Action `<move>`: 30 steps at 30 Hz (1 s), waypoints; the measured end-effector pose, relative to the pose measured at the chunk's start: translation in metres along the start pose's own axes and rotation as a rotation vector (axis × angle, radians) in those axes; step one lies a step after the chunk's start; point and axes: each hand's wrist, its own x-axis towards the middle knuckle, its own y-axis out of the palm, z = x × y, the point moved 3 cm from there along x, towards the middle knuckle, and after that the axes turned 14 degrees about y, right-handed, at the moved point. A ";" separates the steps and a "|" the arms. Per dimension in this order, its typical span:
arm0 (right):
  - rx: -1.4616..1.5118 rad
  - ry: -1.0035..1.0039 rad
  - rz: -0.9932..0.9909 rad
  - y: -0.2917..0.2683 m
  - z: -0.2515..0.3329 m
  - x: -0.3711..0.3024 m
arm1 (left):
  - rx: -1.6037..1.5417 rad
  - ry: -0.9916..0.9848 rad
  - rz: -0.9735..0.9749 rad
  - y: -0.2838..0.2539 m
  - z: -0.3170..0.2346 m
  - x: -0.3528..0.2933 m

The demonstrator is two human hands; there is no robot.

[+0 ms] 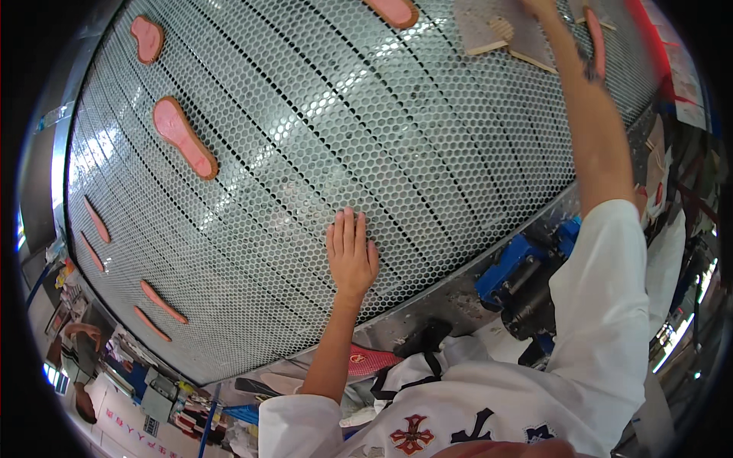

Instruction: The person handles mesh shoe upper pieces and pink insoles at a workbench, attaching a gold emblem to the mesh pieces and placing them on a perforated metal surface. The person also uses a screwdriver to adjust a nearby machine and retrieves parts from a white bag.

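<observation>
- Far left, beyond the edge of the honeycomb-patterned metal surface (267, 229), a co-worker's arm (82, 330) shows.
- Four slim pink pieces (163, 303) lie along the left side of that surface in two pairs, looking narrow at the bent rim of the view, well apart from both hands.
- A short-looking pink sole (147, 40) with a brown edge lies at upper left, wider at one end and pinched at the middle.
- Below it is a long pink sole (184, 139), smooth and slightly shiny on top, brown-rimmed and waisted; it lies slantwise, to the left of the left hand and farther from the wearer, well apart from it.
- The left hand (351, 256) is spread flat, palm down, fingers straight and close together, thumb a little out; it has hold of nothing.
- At the top, a cut-off pink sole (393, 10) with a brown edge lies between the two hands, nearer the right.
- A grey board (476, 21) with pale wooden strips (489, 47) sits just beside the right hand (539, 7), which the upper edge crops; I cannot tell its openness or hold.
- Right of that forearm lies a narrow pink sole (596, 44), near the right hand.
</observation>
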 end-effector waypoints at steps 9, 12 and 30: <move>-0.388 -0.219 -0.354 -0.049 0.072 0.021 | -0.022 -0.013 0.012 -0.001 -0.001 -0.006; -0.363 -0.150 -0.370 -0.085 0.052 0.033 | -0.016 -0.011 0.025 -0.005 -0.004 -0.005; -0.405 -0.195 0.039 -0.002 0.031 0.022 | 0.005 0.010 0.032 -0.003 -0.002 -0.006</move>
